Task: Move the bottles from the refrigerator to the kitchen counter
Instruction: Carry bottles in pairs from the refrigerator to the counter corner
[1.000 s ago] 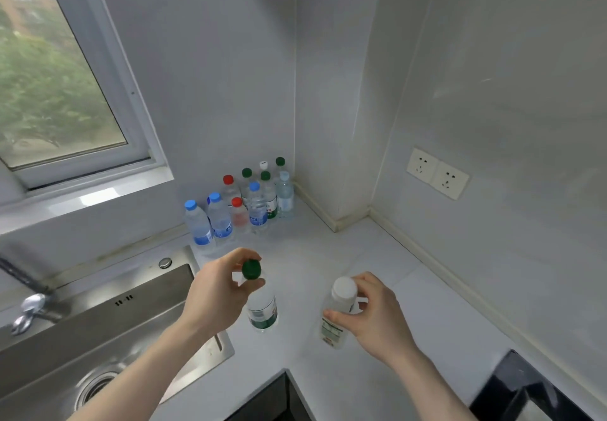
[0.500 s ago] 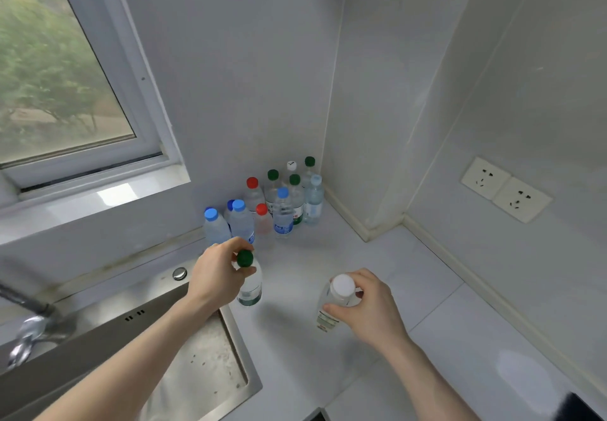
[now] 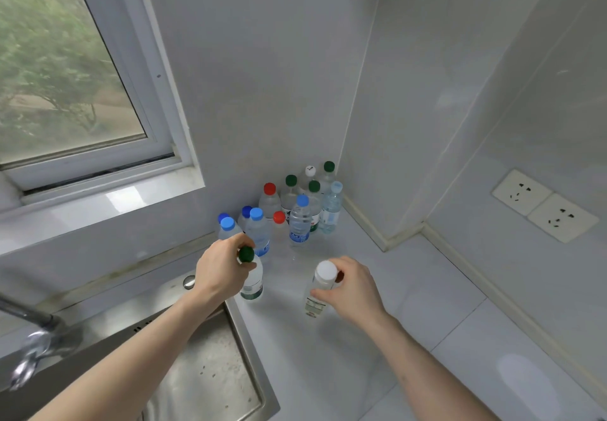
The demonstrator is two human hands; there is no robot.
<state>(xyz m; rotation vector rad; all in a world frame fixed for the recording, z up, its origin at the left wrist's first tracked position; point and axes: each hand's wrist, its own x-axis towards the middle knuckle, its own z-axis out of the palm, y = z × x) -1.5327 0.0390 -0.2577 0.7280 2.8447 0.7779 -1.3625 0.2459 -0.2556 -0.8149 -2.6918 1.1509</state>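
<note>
Holding two bottles over the kitchen counter [image 3: 410, 289], I look down at my bare forearms reaching forward. My left hand [image 3: 221, 269] curls its fingers around the neck of a green-capped bottle [image 3: 252, 277], just under the cap; its base is at the counter's edge, right beside the corner of the steel sink [image 3: 210, 371], though I cannot tell whether it touches the surface. My right hand [image 3: 353, 287] wraps the upper part of a white-capped bottle [image 3: 320, 287], which tilts slightly, its base low over the counter; again I cannot tell if it rests there.

Behind my hands, a cluster of bottles [image 3: 295, 210] stands upright in the corner where two pale walls meet. Their caps are blue, red, green and one white. Nearest my left hand stand three or four blue-capped ones, one of them partly hidden by my knuckles. A blue-capped bottle with a blue label [image 3: 299, 222] stands at the front of the group, directly beyond the gap between my two bottles. Bare counter lies between my right hand and the cluster.

To the left, a chrome tap [image 3: 36, 338] arches over the sink, blurred. Above it is a window [image 3: 65, 69] with greenery outside. On the right wall sit two white power sockets [image 3: 543, 205], well apart from the bottles.
</note>
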